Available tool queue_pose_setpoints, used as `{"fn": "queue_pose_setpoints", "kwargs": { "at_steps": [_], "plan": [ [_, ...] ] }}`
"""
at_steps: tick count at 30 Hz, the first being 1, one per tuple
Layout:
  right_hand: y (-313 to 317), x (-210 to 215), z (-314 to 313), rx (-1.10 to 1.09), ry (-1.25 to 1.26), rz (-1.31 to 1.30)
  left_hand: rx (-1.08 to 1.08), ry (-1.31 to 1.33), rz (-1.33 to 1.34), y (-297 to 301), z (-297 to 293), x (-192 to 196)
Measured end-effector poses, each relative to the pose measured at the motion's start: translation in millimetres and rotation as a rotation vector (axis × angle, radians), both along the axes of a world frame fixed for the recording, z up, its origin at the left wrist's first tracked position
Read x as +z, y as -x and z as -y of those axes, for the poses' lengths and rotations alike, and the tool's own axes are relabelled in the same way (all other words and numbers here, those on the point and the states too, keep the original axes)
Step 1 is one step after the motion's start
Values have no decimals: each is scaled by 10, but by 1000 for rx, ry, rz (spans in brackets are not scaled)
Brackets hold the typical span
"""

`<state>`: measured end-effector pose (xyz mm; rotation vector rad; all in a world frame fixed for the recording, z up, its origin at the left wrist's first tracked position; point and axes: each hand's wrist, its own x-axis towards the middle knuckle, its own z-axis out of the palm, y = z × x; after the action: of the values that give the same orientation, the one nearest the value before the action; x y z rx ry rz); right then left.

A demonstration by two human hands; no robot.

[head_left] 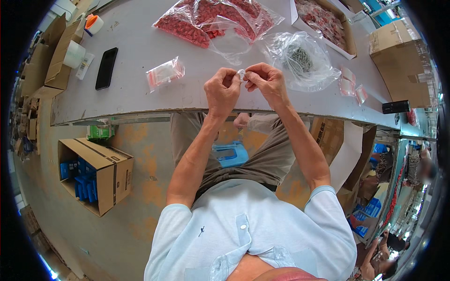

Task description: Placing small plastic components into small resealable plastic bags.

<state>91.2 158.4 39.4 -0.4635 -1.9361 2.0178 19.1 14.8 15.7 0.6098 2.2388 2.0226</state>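
Over the near edge of the grey table, my left hand (222,92) and my right hand (268,84) are close together, fingertips pinched. Between them is a small clear plastic bag (241,74), mostly covered by the fingers; what it contains cannot be made out. Just beyond lies a large clear bag of small red pieces (206,23). An open plastic bag with small metal parts (299,60) rests to the right of my hands. On the left is a packet of small clear bags with red edging (165,74).
A black phone (107,69), a tape roll (93,24) and a cardboard box (58,61) are at the left. To the right are a tray of red packets (323,23), small packets (347,82), a black cylinder (396,107) and a carton (401,65). Below, another carton (101,168) holds blue packs.
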Motion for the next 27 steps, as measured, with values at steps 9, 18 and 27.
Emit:
{"fn": "queue_pose_setpoints", "kwargs": {
  "at_steps": [9,18,27],
  "plan": [
    [50,51,96,-75,-615,30,-47,-16,-13,16,-15,-19],
    [-210,444,-481,-224,-496,-126,-95,-201,273,87,46,-3],
    [-212,216,-1760,-30,-1152,437,-168,-427,364,141,98,-43]
  ]
}}
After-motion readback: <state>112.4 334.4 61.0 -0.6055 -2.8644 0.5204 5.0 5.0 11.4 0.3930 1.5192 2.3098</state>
